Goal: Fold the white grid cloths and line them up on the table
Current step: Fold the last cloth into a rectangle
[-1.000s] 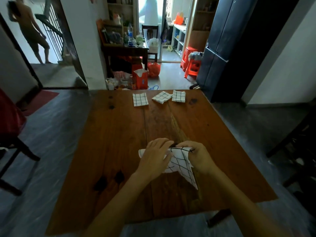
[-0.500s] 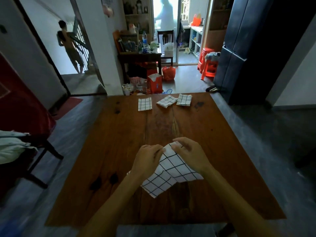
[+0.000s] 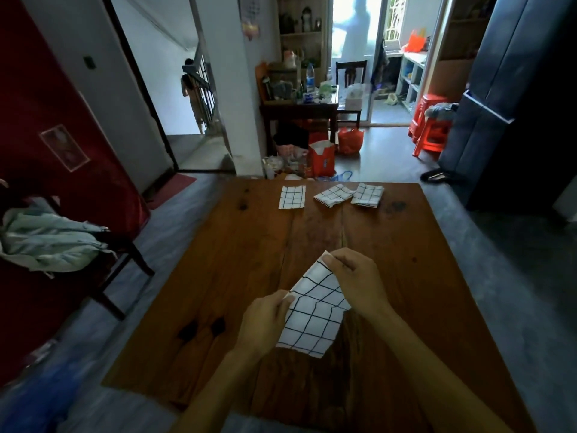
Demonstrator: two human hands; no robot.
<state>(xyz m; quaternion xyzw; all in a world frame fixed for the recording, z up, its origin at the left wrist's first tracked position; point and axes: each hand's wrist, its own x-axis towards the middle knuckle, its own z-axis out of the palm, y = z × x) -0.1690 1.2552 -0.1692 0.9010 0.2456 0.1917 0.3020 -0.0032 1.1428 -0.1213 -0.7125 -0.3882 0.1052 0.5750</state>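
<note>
A white grid cloth [image 3: 312, 317] hangs between my hands above the near half of the wooden table [image 3: 237, 260]. My left hand [image 3: 265, 323] pinches its left edge. My right hand [image 3: 359, 282] pinches its top corner, higher and farther from me. Three folded grid cloths lie in a row along the far edge: one flat at the left [image 3: 292, 197], one skewed in the middle [image 3: 333, 195], one at the right [image 3: 367, 194], the last two touching.
A dark chair [image 3: 103, 254] draped with pale clothing stands left of the table. A dark cabinet [image 3: 512, 98] rises at the right. Beyond the far edge sit red bags [image 3: 323, 157], a cluttered side table [image 3: 299, 104] and red stools [image 3: 429, 126].
My hands have drawn apart, the left coming toward me along the cloth's edge while the right stays on the top corner. The cloth is now stretched between them. The view has tilted leftward.
</note>
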